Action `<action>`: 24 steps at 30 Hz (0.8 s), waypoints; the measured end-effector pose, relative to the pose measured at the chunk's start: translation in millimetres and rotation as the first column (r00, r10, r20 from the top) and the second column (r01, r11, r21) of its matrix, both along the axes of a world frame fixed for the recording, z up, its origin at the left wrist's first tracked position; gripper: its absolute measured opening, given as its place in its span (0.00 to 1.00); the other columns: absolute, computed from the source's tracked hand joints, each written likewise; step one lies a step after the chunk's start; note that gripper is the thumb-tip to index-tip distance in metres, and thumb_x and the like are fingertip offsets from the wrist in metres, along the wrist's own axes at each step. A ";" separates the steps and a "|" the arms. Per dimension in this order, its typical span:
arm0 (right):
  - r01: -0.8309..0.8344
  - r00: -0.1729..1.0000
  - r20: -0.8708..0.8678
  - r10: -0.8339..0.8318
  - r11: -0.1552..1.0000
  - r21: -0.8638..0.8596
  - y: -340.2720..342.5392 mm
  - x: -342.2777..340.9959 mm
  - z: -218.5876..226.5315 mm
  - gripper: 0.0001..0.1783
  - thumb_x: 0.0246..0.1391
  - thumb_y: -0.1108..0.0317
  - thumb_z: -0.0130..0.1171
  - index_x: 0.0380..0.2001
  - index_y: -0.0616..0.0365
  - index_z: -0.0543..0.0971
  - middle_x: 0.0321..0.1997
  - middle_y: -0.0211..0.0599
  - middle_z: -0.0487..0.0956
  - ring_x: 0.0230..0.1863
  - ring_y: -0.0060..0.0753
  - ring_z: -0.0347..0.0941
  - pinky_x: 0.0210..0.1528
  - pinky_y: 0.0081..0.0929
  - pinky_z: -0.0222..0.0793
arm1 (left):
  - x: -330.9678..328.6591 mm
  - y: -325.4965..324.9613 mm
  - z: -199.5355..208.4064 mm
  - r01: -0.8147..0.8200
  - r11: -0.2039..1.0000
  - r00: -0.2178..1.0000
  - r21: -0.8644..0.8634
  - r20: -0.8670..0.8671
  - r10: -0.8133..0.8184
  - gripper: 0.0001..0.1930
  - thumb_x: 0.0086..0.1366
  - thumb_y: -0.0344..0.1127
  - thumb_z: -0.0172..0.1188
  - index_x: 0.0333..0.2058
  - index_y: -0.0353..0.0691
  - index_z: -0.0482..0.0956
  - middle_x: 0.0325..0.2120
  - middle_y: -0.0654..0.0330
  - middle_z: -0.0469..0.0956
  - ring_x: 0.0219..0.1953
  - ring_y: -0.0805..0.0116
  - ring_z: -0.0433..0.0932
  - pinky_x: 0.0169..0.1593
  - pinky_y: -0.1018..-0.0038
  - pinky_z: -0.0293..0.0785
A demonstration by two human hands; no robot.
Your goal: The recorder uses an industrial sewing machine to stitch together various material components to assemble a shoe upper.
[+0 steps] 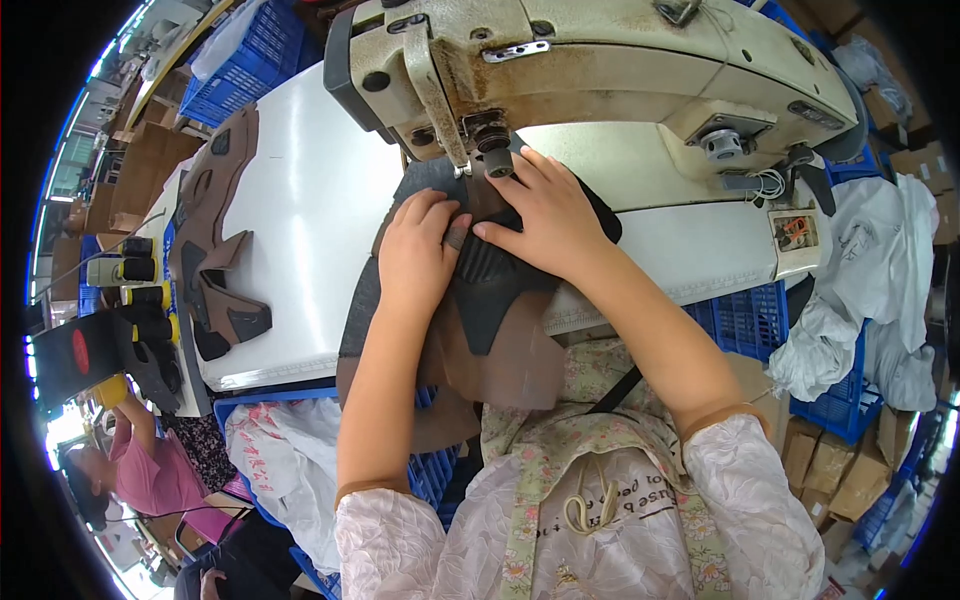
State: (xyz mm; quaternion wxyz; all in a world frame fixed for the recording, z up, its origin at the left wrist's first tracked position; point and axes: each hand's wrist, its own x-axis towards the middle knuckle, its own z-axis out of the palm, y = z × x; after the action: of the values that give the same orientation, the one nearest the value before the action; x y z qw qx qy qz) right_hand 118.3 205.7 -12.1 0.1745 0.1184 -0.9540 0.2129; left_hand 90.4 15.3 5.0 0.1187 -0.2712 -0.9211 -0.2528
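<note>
Left hand [412,255]: fingers bent and close together, thumb slightly apart, resting on the brown-and-black workpiece [515,372]; whether a fold is pinched cannot be told. Right hand [552,215]: fingers extended, thumb held apart, laid palm-down on the workpiece. Workpiece: lies under the needle end of the sewing machine [620,80], extending toward the person past the edge of the white table [300,190]. Cut pieces [207,215]: left of the sewing machine, on the table. Thread spools [148,296]: farther left of the machine. Blue crate [755,318]: below the machine's right end.
</note>
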 end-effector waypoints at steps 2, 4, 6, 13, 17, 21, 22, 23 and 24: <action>-0.016 0.999 -0.030 0.015 1.000 -0.011 1.0 -4.2 -1.5 0.37 0.46 0.43 0.64 0.53 0.57 0.74 0.61 0.49 0.70 0.65 0.54 0.62 0.66 0.50 0.55 | -2.5 2.5 -0.7 -0.019 0.996 0.999 0.091 -0.032 0.022 0.09 0.60 0.38 0.63 0.32 0.37 0.81 0.38 0.53 0.80 0.50 0.50 0.77 0.51 0.61 0.74; -0.018 0.999 -0.027 0.017 1.000 -0.005 1.5 -6.9 -0.5 0.37 0.46 0.43 0.64 0.53 0.57 0.74 0.61 0.49 0.70 0.65 0.54 0.62 0.66 0.49 0.56 | -6.5 0.3 -1.3 0.004 0.998 1.000 0.056 -0.029 -0.002 0.09 0.60 0.37 0.63 0.32 0.37 0.81 0.40 0.53 0.80 0.51 0.51 0.77 0.51 0.61 0.73; -0.018 1.000 -0.024 0.018 1.000 0.002 2.0 -9.2 -0.8 0.37 0.46 0.43 0.64 0.53 0.57 0.73 0.61 0.49 0.70 0.64 0.54 0.62 0.66 0.49 0.56 | -11.2 -2.8 -3.0 0.027 0.999 0.999 0.023 -0.026 -0.027 0.08 0.60 0.36 0.63 0.32 0.37 0.81 0.42 0.54 0.80 0.52 0.53 0.77 0.52 0.62 0.73; 0.017 0.999 0.045 -0.020 0.997 0.070 0.8 -11.5 1.5 0.37 0.48 0.43 0.63 0.57 0.54 0.72 0.63 0.47 0.69 0.66 0.53 0.60 0.68 0.49 0.51 | -21.2 -8.9 -10.6 0.084 0.996 0.991 -0.005 -0.108 -0.084 0.07 0.60 0.35 0.64 0.31 0.36 0.82 0.44 0.54 0.81 0.53 0.53 0.77 0.55 0.63 0.73; 0.029 0.999 0.020 -0.031 0.998 0.060 2.9 -16.0 -4.5 0.37 0.48 0.42 0.62 0.57 0.52 0.72 0.64 0.46 0.68 0.68 0.52 0.59 0.68 0.49 0.51 | -26.5 -8.5 -10.3 0.093 0.996 0.991 -0.002 -0.098 -0.093 0.07 0.59 0.34 0.64 0.31 0.36 0.83 0.44 0.53 0.81 0.53 0.54 0.77 0.56 0.63 0.72; 0.034 0.999 -0.013 -0.034 0.998 0.054 4.0 -19.1 -7.7 0.37 0.48 0.42 0.62 0.57 0.52 0.72 0.64 0.46 0.69 0.67 0.52 0.59 0.68 0.49 0.52 | -32.3 -8.3 -11.4 0.097 0.995 0.992 0.024 -0.089 -0.094 0.08 0.59 0.34 0.64 0.31 0.35 0.83 0.44 0.52 0.81 0.53 0.54 0.77 0.56 0.63 0.72; 0.035 0.999 -0.025 -0.033 0.998 0.055 3.0 -20.0 -8.2 0.36 0.48 0.42 0.63 0.56 0.52 0.72 0.63 0.46 0.69 0.67 0.52 0.60 0.67 0.50 0.52 | -33.7 -9.3 -12.1 0.096 0.995 0.992 0.031 -0.083 -0.093 0.08 0.59 0.34 0.64 0.31 0.35 0.83 0.44 0.52 0.81 0.52 0.55 0.78 0.56 0.64 0.73; 0.035 0.999 -0.037 -0.033 0.998 0.055 2.3 -20.9 -8.6 0.36 0.47 0.42 0.63 0.56 0.52 0.73 0.63 0.46 0.70 0.67 0.52 0.60 0.67 0.50 0.52 | -35.1 -9.9 -12.5 0.096 0.995 0.993 0.037 -0.076 -0.093 0.07 0.59 0.34 0.64 0.31 0.35 0.84 0.43 0.52 0.82 0.52 0.55 0.78 0.56 0.64 0.73; 0.036 0.999 -0.037 -0.034 0.998 0.056 2.5 -22.1 -9.4 0.36 0.47 0.42 0.63 0.56 0.52 0.73 0.63 0.46 0.70 0.67 0.52 0.60 0.67 0.50 0.52 | -36.5 -9.6 -12.0 0.097 0.995 0.993 0.038 -0.076 -0.094 0.07 0.59 0.34 0.64 0.31 0.35 0.84 0.43 0.52 0.82 0.52 0.55 0.78 0.56 0.64 0.73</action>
State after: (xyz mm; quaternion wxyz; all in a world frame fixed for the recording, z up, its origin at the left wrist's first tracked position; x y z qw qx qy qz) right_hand 96.2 208.1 -21.5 0.1918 0.1104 -0.9583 0.1806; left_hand 53.9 5.6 -7.0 0.1462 -0.3214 -0.8967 -0.2671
